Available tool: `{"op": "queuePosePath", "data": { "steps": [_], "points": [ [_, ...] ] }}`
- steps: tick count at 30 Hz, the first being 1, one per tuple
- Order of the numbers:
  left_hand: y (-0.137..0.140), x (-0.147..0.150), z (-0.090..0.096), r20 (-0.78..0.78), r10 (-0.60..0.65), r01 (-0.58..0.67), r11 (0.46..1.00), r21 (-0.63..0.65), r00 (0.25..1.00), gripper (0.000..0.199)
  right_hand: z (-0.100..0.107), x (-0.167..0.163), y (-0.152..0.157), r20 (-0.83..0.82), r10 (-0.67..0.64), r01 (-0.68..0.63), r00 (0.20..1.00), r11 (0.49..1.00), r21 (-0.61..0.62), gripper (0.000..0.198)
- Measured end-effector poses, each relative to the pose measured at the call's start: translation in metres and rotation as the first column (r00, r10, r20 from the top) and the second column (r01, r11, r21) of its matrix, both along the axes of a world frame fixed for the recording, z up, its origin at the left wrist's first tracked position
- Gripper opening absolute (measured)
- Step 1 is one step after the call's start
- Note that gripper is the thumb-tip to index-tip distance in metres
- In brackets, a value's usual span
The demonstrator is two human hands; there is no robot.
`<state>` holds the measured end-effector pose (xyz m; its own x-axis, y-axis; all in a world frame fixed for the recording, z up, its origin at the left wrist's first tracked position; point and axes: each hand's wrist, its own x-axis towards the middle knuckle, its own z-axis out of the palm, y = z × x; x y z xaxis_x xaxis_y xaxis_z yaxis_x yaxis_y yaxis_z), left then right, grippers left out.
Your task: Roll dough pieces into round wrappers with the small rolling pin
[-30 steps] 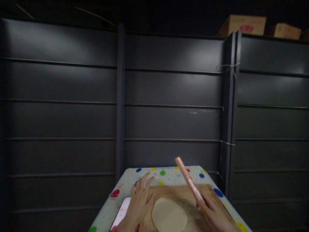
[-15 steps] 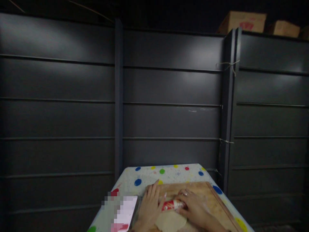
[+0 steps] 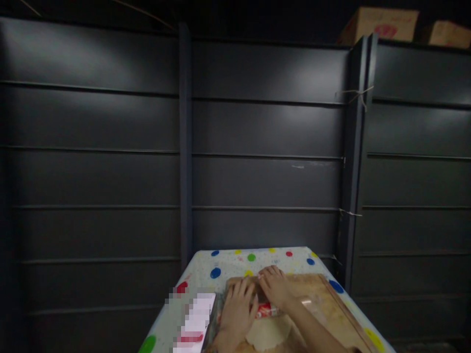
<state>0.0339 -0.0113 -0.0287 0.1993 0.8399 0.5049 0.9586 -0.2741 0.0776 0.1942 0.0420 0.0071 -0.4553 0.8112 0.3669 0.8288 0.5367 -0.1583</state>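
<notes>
My left hand [image 3: 238, 306] lies palm down near the left side of a wooden board [image 3: 316, 284], its fingers stretched forward and slightly bent. My right hand [image 3: 274, 287] reaches to the board's far edge, palm down, with its fingers laid out and holding nothing I can see. Between my hands is a red and white packet [image 3: 263, 310], partly covered by them. Clear plastic film [image 3: 311, 305] seems to lie around the packet and right forearm. Nearer to me is a flat pale sheet [image 3: 268, 334] that looks like dough, its right side behind my right forearm.
A phone [image 3: 200, 311] with a lit, partly pixelated screen lies left of the board. Beneath is a white tablecloth [image 3: 235, 267] with coloured dots. A dark panelled wall [image 3: 265, 181] stands behind the table. Cardboard boxes [image 3: 386, 24] sit above it at the right.
My right hand has left the red and white packet and moved forward and left to the board's far edge. My left hand remains beside the packet. The view has shifted slightly.
</notes>
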Motion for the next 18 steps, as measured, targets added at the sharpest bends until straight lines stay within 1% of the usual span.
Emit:
{"op": "queuePosePath", "data": {
  "steps": [4,6,8,10,11,12,15,16,18],
  "points": [
    [0.001,-0.001,0.003,0.028,-0.009,0.011,0.996,-0.09,1.0,0.045,-0.018,-0.011,0.005,0.09,-0.004,0.007,0.996,0.999,-0.036,0.041],
    [0.002,-0.002,0.008,0.05,-0.01,0.018,0.986,-0.167,0.999,0.05,-0.025,-0.011,0.006,0.133,0.015,-0.008,0.991,0.999,-0.052,0.044],
    [0.005,-0.002,0.015,0.072,0.022,-0.003,0.966,-0.258,0.997,0.059,-0.028,-0.01,0.007,0.165,0.03,-0.018,0.986,0.997,-0.069,0.046],
    [0.01,0.002,0.021,0.089,0.062,-0.033,0.957,-0.29,0.994,0.068,-0.027,-0.009,0.007,0.188,0.036,-0.021,0.982,0.996,-0.086,0.048],
    [0.014,0.006,0.024,0.097,0.076,-0.047,0.963,-0.267,0.992,0.069,-0.026,-0.01,0.007,0.195,0.038,-0.02,0.98,0.996,-0.093,0.049],
    [0.018,0.01,0.027,0.107,0.083,-0.059,0.975,-0.215,0.991,0.067,-0.025,-0.01,0.007,0.201,0.04,-0.021,0.979,0.995,-0.097,0.05],
    [0.032,0.025,0.031,0.14,0.094,-0.091,0.996,-0.027,0.986,0.059,-0.023,-0.012,0.008,0.208,0.036,-0.014,0.977,0.994,-0.105,0.054],
    [0.036,0.028,0.029,0.165,0.105,-0.105,0.994,-0.005,0.981,0.056,-0.023,-0.012,0.009,0.21,0.03,-0.007,0.977,0.994,-0.108,0.056],
    [0.043,0.031,0.024,0.236,0.126,-0.121,0.992,-0.033,0.964,0.047,-0.026,-0.013,0.01,0.216,0.015,0.011,0.976,0.993,-0.117,0.058]
  ]
}}
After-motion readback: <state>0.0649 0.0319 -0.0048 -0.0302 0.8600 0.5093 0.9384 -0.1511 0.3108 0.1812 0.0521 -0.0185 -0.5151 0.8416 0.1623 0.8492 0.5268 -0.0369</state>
